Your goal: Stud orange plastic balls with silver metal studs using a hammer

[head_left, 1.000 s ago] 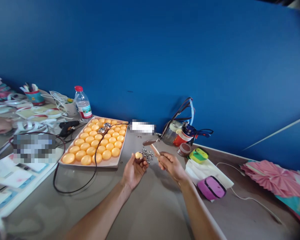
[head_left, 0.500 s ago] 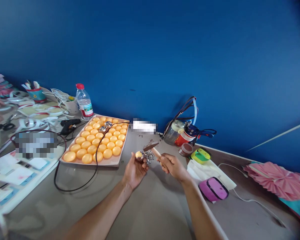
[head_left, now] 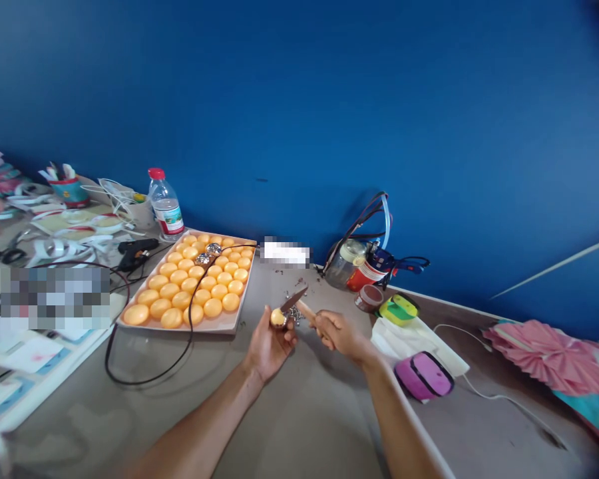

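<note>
L hand [head_left: 271, 342]: my fingers round part-silvered ball [head_left: 279, 318], frame ctr
R hand [head_left: 335, 331]: I grip wood-handled tool [head_left: 305, 309], blade at ball
Tray [head_left: 182, 327]: orange balls, ctr-left

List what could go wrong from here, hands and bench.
- The pointed dark blade in the right hand is right at the yellow ball in the left hand; a slip might nick fingers or ball.
- Small shiny pieces lie loose by both hands; a bump could scatter them.
- The black cable loops across the tray of orange balls; a snag could dislodge some.
</note>
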A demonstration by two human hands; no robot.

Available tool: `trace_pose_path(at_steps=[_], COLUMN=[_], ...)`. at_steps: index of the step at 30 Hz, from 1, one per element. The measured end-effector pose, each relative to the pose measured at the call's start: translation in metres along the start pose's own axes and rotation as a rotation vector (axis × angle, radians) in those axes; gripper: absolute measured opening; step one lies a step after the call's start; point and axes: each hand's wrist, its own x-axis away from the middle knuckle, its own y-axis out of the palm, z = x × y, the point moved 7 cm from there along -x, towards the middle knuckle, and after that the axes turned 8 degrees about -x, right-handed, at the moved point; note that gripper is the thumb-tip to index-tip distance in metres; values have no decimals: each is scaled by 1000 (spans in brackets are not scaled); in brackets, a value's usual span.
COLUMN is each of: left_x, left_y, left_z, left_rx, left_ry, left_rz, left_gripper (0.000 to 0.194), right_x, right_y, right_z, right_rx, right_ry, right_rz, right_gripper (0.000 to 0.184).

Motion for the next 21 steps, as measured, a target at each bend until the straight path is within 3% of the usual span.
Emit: trace_pose_path(at_steps=[5, 18, 21], left_x=[0, 6, 6], left_y=[1, 8, 9], left_z=[0, -3, -2], left_rx=[-20, -177, -205], left_ry=[5, -16, 5], left_rz=[-12, 48, 49], left_gripper=[38, 37, 36], right_x=[-1, 6, 7], right_y=[-5, 0, -6], right_z=[-3, -3, -3], right_rx=[-48, -16, -78], right_ry=[-28, 48, 23], right_rz=[57, -65, -18], right_gripper=[36, 40, 39])
